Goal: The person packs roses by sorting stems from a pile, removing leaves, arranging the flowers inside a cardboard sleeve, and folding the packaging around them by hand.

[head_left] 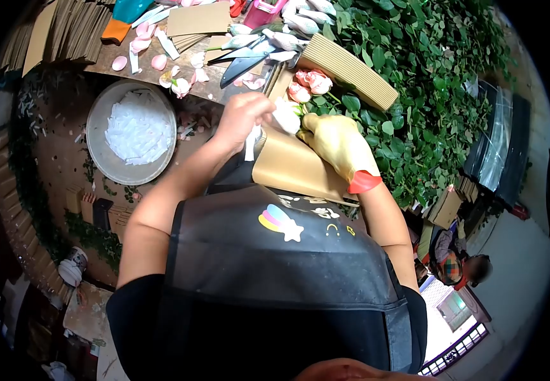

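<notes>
Holding white strips [138,130], one basin [96,124] stands left. One bare left hand [243,119], angled inward, curls its fingers at white material [285,116], grip unclear. Three pink roses [318,81] lie beyond one brown sheet [294,165]. One gloved right hand [339,143], back upward, has curled fingers beside them, grip hidden. Behind, left to right: wooden table [145,75], leaf heap [414,76], one person [450,261].

A dark apron [275,263] bearing a pastel shooting star [280,222] covers a black short-sleeved top [138,324]. The right grip [338,143] wears a yellow, red-cuffed glove [348,152].
</notes>
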Motion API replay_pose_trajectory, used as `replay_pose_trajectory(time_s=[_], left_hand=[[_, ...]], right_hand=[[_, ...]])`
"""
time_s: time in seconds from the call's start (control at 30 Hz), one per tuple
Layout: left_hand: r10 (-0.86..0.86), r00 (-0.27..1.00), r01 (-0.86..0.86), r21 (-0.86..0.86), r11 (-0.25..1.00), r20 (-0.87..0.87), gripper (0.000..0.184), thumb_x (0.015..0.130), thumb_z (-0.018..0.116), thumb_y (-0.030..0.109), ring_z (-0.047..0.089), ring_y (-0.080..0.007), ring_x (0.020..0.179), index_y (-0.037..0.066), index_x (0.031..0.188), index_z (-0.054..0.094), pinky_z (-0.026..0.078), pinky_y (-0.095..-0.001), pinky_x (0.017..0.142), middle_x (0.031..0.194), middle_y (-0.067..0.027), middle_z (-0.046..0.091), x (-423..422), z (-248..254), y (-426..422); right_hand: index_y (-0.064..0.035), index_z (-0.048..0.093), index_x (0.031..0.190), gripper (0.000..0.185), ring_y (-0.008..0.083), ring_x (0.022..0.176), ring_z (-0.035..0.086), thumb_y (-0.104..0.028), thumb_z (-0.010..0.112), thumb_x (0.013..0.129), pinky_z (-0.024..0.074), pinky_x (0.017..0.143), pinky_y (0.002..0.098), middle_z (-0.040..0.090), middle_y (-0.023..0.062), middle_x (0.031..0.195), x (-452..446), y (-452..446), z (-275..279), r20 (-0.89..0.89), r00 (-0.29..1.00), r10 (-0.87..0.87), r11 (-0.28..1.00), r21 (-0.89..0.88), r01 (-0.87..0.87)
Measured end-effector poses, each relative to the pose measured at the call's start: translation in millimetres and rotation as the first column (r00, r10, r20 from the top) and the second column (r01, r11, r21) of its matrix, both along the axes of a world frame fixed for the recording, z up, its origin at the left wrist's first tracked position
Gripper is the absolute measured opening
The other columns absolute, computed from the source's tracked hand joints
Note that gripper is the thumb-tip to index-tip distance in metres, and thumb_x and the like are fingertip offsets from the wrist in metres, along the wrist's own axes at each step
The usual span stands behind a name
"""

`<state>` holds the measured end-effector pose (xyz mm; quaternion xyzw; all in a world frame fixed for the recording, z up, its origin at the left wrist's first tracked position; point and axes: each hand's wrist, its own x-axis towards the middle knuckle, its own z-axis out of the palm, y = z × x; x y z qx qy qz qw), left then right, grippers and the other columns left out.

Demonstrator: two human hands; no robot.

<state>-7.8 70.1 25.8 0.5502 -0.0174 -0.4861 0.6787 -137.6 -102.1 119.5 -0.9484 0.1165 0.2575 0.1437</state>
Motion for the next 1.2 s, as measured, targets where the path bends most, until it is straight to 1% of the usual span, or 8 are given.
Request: replay_pose_trajectory(time_s=[0.13,0.23,0.37,0.47,0.53,0.67,0.83,1.2], left_hand=[[0.443,0.883,-0.458,-0.084,0.885,-0.152,0.024,0.093,0.067,0.019,0.050,-0.0105,0.058,0.010,0.073,0.057,0.042,-0.0277,0.057,0.066,0.0008,0.056,43.2,-2.0,50.7],[-0.229,0.817,-0.117,0.541,0.833,0.530,0.015,0.090,0.066,0.019,0.061,-0.0205,0.065,0.005,0.089,0.072,0.048,-0.0349,0.064,0.073,-0.0059,0.067,78.0,-1.2,137.2],[-0.939,0.341,-0.331,0.940,-0.077,0.043,0.030,0.088,0.076,0.030,0.061,-0.0316,0.125,0.013,0.112,0.078,0.047,-0.0446,0.103,0.124,-0.0081,0.075,81.6,5.1,187.9],[-0.640,0.398,-0.086,0.721,0.687,0.657,0.036,0.087,0.080,0.032,0.066,-0.0349,0.116,0.005,0.110,0.075,0.049,-0.0457,0.103,0.117,-0.0138,0.075,70.5,-25.4,145.5],[-0.401,0.585,0.112,0.420,0.901,0.704,0.059,0.082,0.086,0.037,0.063,-0.0380,0.120,-0.001,0.123,0.067,0.047,-0.0444,0.106,0.120,-0.0217,0.071,50.8,-16.6,67.0],[-0.560,0.378,0.397,0.418,0.817,0.737,0.117,0.063,0.097,0.049,0.035,-0.0457,0.144,-0.007,0.145,0.035,0.034,-0.0513,0.119,0.155,-0.0292,0.035,22.9,-3.1,-25.7],[-0.626,0.282,0.528,0.427,0.734,0.727,0.124,0.063,0.098,0.046,0.017,-0.0574,0.153,0.002,0.154,0.027,0.026,-0.0590,0.125,0.161,-0.0366,0.016,25.3,-27.6,-33.6],[-0.612,0.431,0.562,0.333,0.757,0.663,0.090,0.075,0.094,0.043,0.046,-0.0347,0.138,0.006,0.143,0.048,0.037,-0.0433,0.118,0.144,-0.0202,0.044,38.0,-26.0,-45.8]], right_hand=[[-0.0032,0.069,0.093,0.029,0.0415,0.079,0.070,-0.032,0.067,0.097,0.0545,0.075,0.0504,0.071,0.0224,0.081,-3.8,-3.4,0.4,0.086,0.996,0.036,0.999,0.018,-0.038],[-0.0044,0.070,0.091,0.020,0.0400,0.078,0.071,-0.023,0.067,0.095,0.0547,0.074,0.0494,0.071,0.0210,0.079,0.5,-6.2,4.3,0.060,0.990,0.129,0.991,0.011,-0.130],[-0.0057,0.072,0.095,0.011,0.0399,0.082,0.072,-0.011,0.064,0.089,0.0570,0.076,0.0469,0.073,0.0202,0.083,7.7,-8.6,-1.3,0.019,0.966,0.257,0.966,0.007,-0.257],[-0.0065,0.074,0.102,0.019,0.0412,0.087,0.073,-0.011,0.061,0.089,0.0583,0.081,0.0465,0.073,0.0228,0.089,19.2,-10.2,-6.5,-0.139,0.943,0.301,0.952,-0.005,-0.305],[-0.0067,0.075,0.102,0.020,0.0418,0.089,0.073,-0.011,0.060,0.090,0.0586,0.082,0.0470,0.073,0.0239,0.091,27.5,-8.5,4.4,-0.190,0.920,0.341,0.937,-0.014,-0.350],[-0.0061,0.077,0.108,0.025,0.0436,0.092,0.073,-0.018,0.064,0.090,0.0602,0.080,0.0478,0.074,0.0252,0.097,43.9,-6.3,19.9,-0.398,0.874,0.280,0.957,0.043,-0.287],[-0.0093,0.074,0.102,0.025,0.0398,0.081,0.072,-0.032,0.064,0.097,0.0570,0.074,0.0487,0.074,0.0185,0.088,8.1,-21.7,30.0,-0.035,0.999,0.024,0.996,0.083,-0.021],[-0.0072,0.071,0.088,0.016,0.0395,0.079,0.074,-0.019,0.061,0.090,0.0572,0.075,0.0510,0.074,0.0191,0.084,-12.6,-17.4,-19.4,0.333,0.943,-0.012,0.995,0.093,-0.020]])
